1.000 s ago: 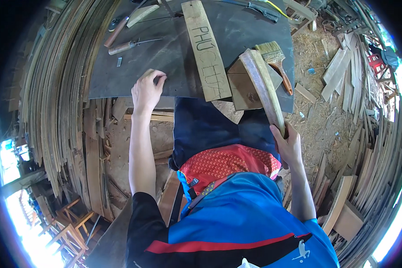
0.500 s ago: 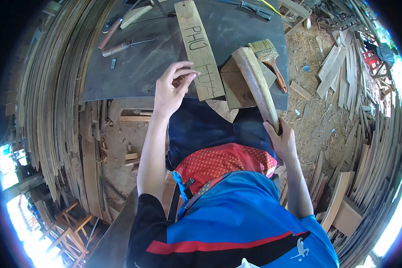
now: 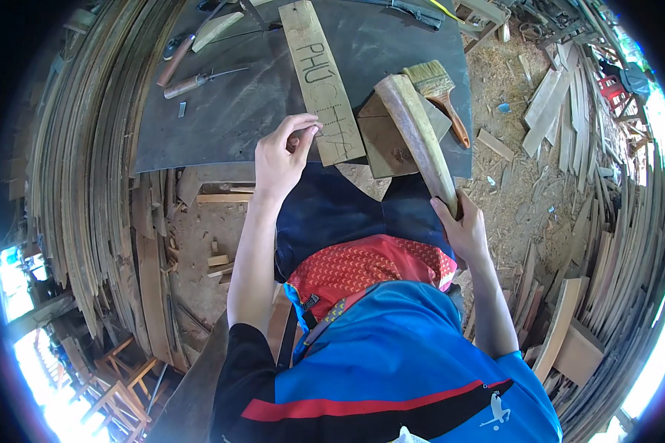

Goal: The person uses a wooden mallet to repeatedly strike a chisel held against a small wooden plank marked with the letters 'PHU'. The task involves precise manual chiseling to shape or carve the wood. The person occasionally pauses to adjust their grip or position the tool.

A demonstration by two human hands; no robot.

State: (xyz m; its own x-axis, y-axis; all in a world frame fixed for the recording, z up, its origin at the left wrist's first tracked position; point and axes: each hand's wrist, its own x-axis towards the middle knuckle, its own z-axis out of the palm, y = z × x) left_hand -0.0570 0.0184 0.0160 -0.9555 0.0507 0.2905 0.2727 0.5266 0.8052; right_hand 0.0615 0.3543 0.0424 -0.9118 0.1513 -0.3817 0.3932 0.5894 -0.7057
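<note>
My left hand (image 3: 282, 159) hovers at the left edge of a long wooden board (image 3: 310, 66) that bears dark hand-drawn lettering. Its thumb and index finger are pinched together, and whatever may be between them is too small to make out. My right hand (image 3: 467, 227) is wrapped around the near end of a thick, slightly curved wooden bar (image 3: 414, 122). The bar's far part lies over a brown wooden block (image 3: 380, 144). Beside it is a wide paintbrush (image 3: 440, 92) with pale bristles and a brown handle.
The dark tabletop (image 3: 222, 140) carries a wooden-handled pointed tool (image 3: 188, 86), another wooden handle (image 3: 176, 60) and a small shiny piece (image 3: 182, 110). Stacked planks (image 3: 100, 148) rise on the left. Loose boards (image 3: 550, 111) and shavings lie on the floor at right.
The tabletop and the things on it appear slightly farther left in view. My left fingers are drawn a little closer together; my right hand keeps its hold on the wooden bar.
</note>
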